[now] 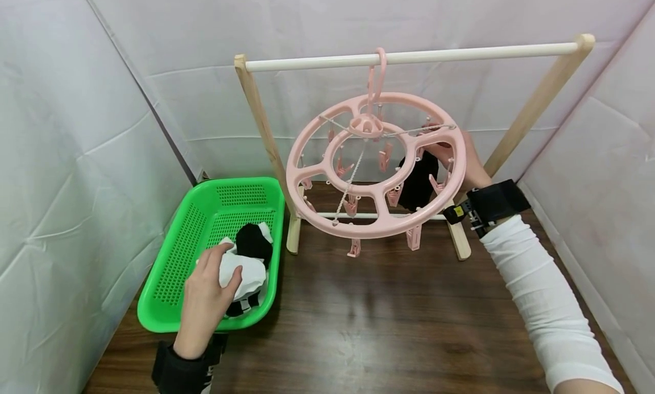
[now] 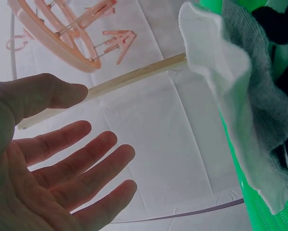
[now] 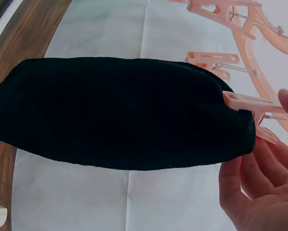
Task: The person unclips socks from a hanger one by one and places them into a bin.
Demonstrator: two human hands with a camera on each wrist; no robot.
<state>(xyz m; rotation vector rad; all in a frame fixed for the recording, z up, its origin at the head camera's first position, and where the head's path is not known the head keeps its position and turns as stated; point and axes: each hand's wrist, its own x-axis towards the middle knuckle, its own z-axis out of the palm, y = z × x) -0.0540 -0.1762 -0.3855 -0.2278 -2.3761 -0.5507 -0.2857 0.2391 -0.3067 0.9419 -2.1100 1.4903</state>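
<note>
My right hand (image 1: 473, 164) is at the right side of a round pink clip hanger (image 1: 376, 229). In the right wrist view its thumb and fingers pinch the handles of a pink clothespin (image 3: 252, 102). A black sock (image 3: 120, 113) hangs by its end in that clothespin's jaws, and the fingertips are right at its edge. My left hand (image 1: 207, 291) hovers over the green basket (image 1: 174, 269), fingers spread and slightly bent. Closest to it lies a white sock (image 1: 245, 274). In the left wrist view the palm holds nothing.
The hanger hooks over a white rod (image 1: 476, 54) on wooden legs (image 1: 263, 127). Several other clothespins (image 1: 413, 237) dangle from it. A black sock (image 1: 253, 243) and other black, white and grey pieces lie in the basket. White sheeting (image 1: 204, 36) surrounds the dark wood floor (image 1: 368, 326).
</note>
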